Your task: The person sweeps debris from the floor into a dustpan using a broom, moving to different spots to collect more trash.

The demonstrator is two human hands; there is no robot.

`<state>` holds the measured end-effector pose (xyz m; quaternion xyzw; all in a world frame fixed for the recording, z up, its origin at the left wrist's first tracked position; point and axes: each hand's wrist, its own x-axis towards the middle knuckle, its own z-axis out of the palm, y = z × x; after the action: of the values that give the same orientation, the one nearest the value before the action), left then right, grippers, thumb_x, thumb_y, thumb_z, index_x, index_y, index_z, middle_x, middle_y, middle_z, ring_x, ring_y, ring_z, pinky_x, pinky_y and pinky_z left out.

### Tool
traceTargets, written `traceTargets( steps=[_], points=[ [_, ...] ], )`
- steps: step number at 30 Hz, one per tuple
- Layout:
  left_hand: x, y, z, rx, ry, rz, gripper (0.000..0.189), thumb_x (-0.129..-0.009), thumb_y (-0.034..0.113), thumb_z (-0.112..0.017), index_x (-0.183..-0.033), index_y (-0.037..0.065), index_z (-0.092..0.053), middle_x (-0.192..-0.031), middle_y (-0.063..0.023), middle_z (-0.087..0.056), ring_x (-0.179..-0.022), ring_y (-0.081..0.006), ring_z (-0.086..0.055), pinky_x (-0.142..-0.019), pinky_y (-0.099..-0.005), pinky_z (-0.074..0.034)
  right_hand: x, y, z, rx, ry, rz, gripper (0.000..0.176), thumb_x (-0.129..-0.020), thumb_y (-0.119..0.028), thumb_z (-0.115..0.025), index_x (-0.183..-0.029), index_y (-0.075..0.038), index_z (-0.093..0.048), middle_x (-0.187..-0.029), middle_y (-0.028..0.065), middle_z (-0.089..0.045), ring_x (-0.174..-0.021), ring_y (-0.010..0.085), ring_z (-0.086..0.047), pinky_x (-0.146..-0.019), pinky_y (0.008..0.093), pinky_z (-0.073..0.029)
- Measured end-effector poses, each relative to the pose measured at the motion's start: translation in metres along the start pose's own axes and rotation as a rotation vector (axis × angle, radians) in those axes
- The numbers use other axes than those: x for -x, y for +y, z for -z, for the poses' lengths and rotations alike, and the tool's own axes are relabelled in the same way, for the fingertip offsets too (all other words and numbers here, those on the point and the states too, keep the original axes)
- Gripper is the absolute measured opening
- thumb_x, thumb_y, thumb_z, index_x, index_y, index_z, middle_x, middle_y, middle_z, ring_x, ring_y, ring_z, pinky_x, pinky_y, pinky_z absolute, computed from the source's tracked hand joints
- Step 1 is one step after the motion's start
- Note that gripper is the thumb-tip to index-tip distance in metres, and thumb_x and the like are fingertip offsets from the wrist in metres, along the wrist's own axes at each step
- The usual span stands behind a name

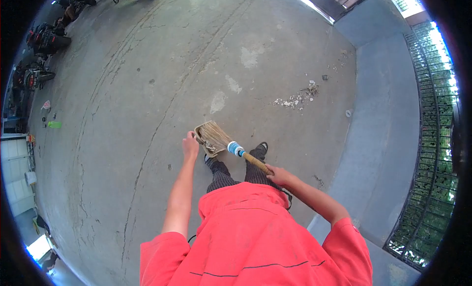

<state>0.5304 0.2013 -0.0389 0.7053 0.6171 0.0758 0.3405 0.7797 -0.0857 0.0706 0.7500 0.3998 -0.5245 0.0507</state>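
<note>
My right hand (278, 176) is wrapped round the handle end of a straw broom (255, 162), which has a blue and white binding. The broom's bristles rest over a dustpan (213, 153) just in front of my feet. Bits of debris show in the pan beside the bristles. At the pan's left edge, my left hand (191, 145) is closed on its rim. A scattered pile of white and grey debris (297, 99) lies on the floor, ahead and to the right.
Motorcycles (45, 40) stand at the far left. A green bottle (54, 124) and small items lie on the left floor. A grey wall (381, 104) and metal railing (430, 138) run along the right. The concrete floor (162, 64) has long cracks.
</note>
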Motion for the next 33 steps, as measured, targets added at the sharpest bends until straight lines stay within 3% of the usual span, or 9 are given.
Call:
traceTargets(
  steps=[3, 6, 11, 15, 18, 20, 26, 30, 33],
  points=[
    [-0.002, 0.0, -0.002, -0.001, -0.007, 0.006, 0.019, -0.081, 0.01, -0.056, -0.1, 0.006, -0.056, -0.086, -0.0205, -0.062, -0.082, -0.0378, -0.059, -0.069, -0.0445, -0.046, 0.032, -0.021, 0.023, -0.057, 0.054, 0.0, 0.061, -0.08, -0.028, -0.054, -0.135, -0.021, -0.029, -0.098, 0.0234, -0.06, -0.087, 0.0388, -0.059, -0.078, 0.044, -0.047],
    [-0.001, 0.002, -0.004, 0.025, -0.001, -0.002, 0.019, -0.08, 0.01, -0.057, -0.099, 0.005, -0.056, -0.086, -0.0205, -0.062, -0.082, -0.0378, -0.059, -0.069, -0.0443, -0.046, 0.046, -0.042, 0.05, -0.207, -0.015, -0.237, 0.063, -0.08, -0.029, -0.056, -0.136, -0.019, -0.029, -0.092, 0.0215, -0.062, -0.079, 0.0352, -0.061, -0.073, 0.0419, -0.049],
    [-0.001, -0.006, -0.014, -0.016, 0.034, -0.065, 0.02, -0.08, 0.013, -0.057, -0.1, 0.009, -0.055, -0.073, -0.0223, -0.06, -0.074, -0.0397, -0.058, -0.063, -0.0471, -0.045, -0.013, 0.014, 0.019, 0.071, 0.331, -0.122, 0.061, -0.079, -0.023, -0.052, -0.135, -0.021, -0.028, -0.091, 0.0244, -0.06, -0.081, 0.0374, -0.061, -0.073, 0.0471, -0.049],
    [0.001, -0.004, -0.019, -0.007, 0.027, -0.076, 0.021, -0.08, 0.013, -0.057, -0.1, 0.01, -0.055, -0.075, -0.022, -0.061, -0.074, -0.0396, -0.058, -0.064, -0.0471, -0.045, -0.035, 0.008, 0.015, 0.153, 0.329, -0.155, 0.061, -0.078, -0.019, -0.054, -0.134, -0.015, -0.03, -0.088, 0.024, -0.061, -0.075, 0.0382, -0.061, -0.069, 0.0469, -0.049],
    [0.006, -0.007, -0.02, -0.005, 0.027, -0.076, 0.021, -0.079, 0.013, -0.057, -0.1, 0.01, -0.055, -0.076, -0.0222, -0.061, -0.075, -0.0398, -0.058, -0.064, -0.0472, -0.045, -0.038, 0.005, 0.006, 0.05, 0.156, -0.182, 0.06, -0.079, -0.022, -0.052, -0.134, -0.02, -0.029, -0.093, 0.0256, -0.059, -0.085, 0.0406, -0.058, -0.075, 0.0486, -0.047],
    [0.009, -0.003, -0.014, -0.025, 0.033, -0.076, 0.021, -0.079, 0.013, -0.057, -0.1, 0.01, -0.055, -0.076, -0.0224, -0.061, -0.075, -0.0399, -0.058, -0.065, -0.0471, -0.045, -0.026, 0.009, -0.005, 0.079, 0.075, -0.05, 0.061, -0.08, -0.025, -0.055, -0.134, -0.017, -0.03, -0.094, 0.0246, -0.06, -0.083, 0.0397, -0.059, -0.076, 0.0462, -0.048],
    [0.009, -0.013, -0.021, 0.007, 0.011, -0.063, 0.021, -0.079, 0.013, -0.057, -0.099, 0.008, -0.055, -0.077, -0.0229, -0.061, -0.078, -0.0395, -0.059, -0.066, -0.0468, -0.046, 0.017, 0.023, -0.016, -0.016, -0.003, 0.001, 0.063, -0.081, -0.03, -0.055, -0.136, -0.019, -0.027, -0.102, 0.0248, -0.058, -0.091, 0.0407, -0.057, -0.081, 0.0457, -0.045],
    [0.007, -0.004, -0.018, -0.194, -0.049, -0.007, 0.021, -0.077, 0.014, -0.057, -0.096, 0.005, -0.055, -0.084, -0.0213, -0.062, -0.079, -0.0385, -0.059, -0.068, -0.0464, -0.047, 0.042, 0.02, -0.006, -0.089, 0.014, -0.101, 0.063, -0.081, -0.031, -0.055, -0.137, -0.021, -0.026, -0.105, 0.0253, -0.057, -0.095, 0.0414, -0.055, -0.082, 0.0457, -0.044],
    [0.011, 0.008, -0.012, -0.528, -0.232, 0.101, 0.026, -0.076, 0.016, -0.057, -0.1, 0.005, -0.056, -0.092, -0.0174, -0.063, -0.085, -0.0337, -0.062, -0.071, -0.0416, -0.05, 0.047, 0.042, -0.017, -0.117, 0.221, -0.054, 0.063, -0.082, -0.03, -0.053, -0.138, -0.021, -0.024, -0.099, 0.0248, -0.059, -0.081, 0.0396, -0.06, -0.077, 0.0447, -0.047]
  ],
)
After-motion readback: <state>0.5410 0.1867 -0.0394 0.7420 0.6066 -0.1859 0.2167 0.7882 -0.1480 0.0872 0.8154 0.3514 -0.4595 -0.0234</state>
